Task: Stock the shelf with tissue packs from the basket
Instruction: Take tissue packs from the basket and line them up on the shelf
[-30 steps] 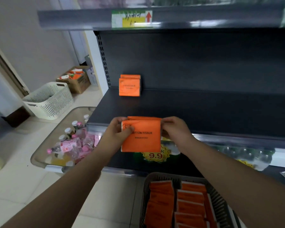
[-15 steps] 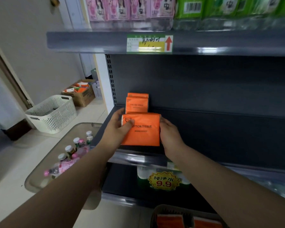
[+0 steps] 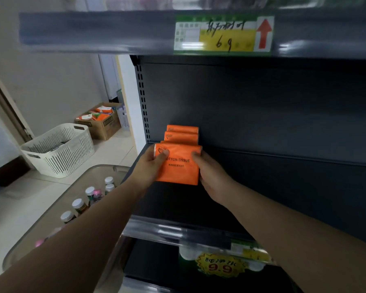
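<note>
Left hand and right hand are gripping one orange pack by its sides, thumbs curling over its face, at the shelf's left end. Two more packs are standing just behind it.

Dark shelf; orange tissue packs upright at its rear left corner

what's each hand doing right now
Left hand: holding the orange tissue pack by its left edge.
Right hand: holding the same pack by its right edge.
</note>
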{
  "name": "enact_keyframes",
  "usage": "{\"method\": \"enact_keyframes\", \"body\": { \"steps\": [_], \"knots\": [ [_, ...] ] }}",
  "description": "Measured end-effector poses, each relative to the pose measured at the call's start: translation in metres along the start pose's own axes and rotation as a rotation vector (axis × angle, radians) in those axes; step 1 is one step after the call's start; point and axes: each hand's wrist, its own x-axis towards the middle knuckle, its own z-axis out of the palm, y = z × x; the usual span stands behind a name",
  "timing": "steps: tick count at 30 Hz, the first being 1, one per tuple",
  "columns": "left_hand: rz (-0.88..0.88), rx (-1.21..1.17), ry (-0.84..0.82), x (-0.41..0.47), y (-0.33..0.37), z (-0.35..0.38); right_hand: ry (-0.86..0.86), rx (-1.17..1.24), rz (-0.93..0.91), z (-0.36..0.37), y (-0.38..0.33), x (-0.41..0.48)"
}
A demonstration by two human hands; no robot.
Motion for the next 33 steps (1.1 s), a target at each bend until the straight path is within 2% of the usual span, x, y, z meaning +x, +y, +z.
{"method": "enact_keyframes", "body": {
  "steps": [6, 20, 33],
  "knots": [
    [0.011, -0.051, -0.024, 0.031, -0.022, -0.001, -0.005, -0.173, -0.017, -0.002, 0.007, 0.032],
    [-0.066, -0.128, -0.024, 0.065, -0.043, 0.009, 0.069, -0.101, -0.062, 0.003, 0.021, 0.056],
    [-0.127, -0.198, -0.046, 0.06, -0.053, 0.006, 0.086, -0.24, 0.003, 0.007, 0.035, 0.051]
  ]
}}
